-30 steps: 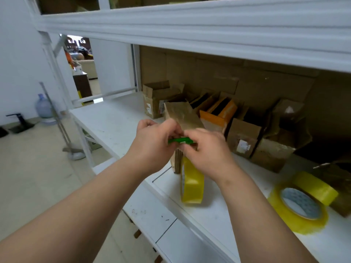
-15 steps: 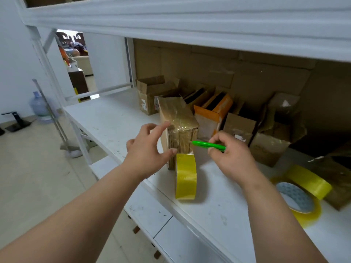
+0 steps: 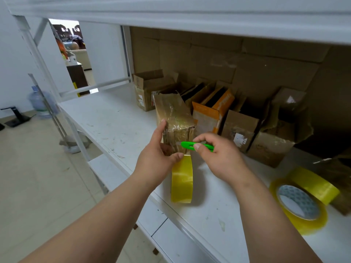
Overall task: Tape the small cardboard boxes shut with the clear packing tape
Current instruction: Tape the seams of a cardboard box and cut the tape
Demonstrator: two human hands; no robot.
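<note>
White shelving (image 3: pixel 117 118) carries a taped cardboard box (image 3: pixel 173 118), stood upright. Behind the box, open cartons (image 3: pixel 150 90) are lined against a cardboard backing; their contents cannot be made out. The box is steadied by the left hand (image 3: pixel 158 155), fingers spread against its near face. A green cutter (image 3: pixel 196 146) is pinched in the right hand (image 3: pixel 218 156) at the box's lower corner. Just below the box stands a yellowish tape roll (image 3: pixel 182 182); two more rolls (image 3: pixel 302 202) lie well to its right.

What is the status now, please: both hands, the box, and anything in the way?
Left hand steadies taped box; right hand holds green cutter at the tape. Tape roll stands against the box. Nothing in the way.
</note>
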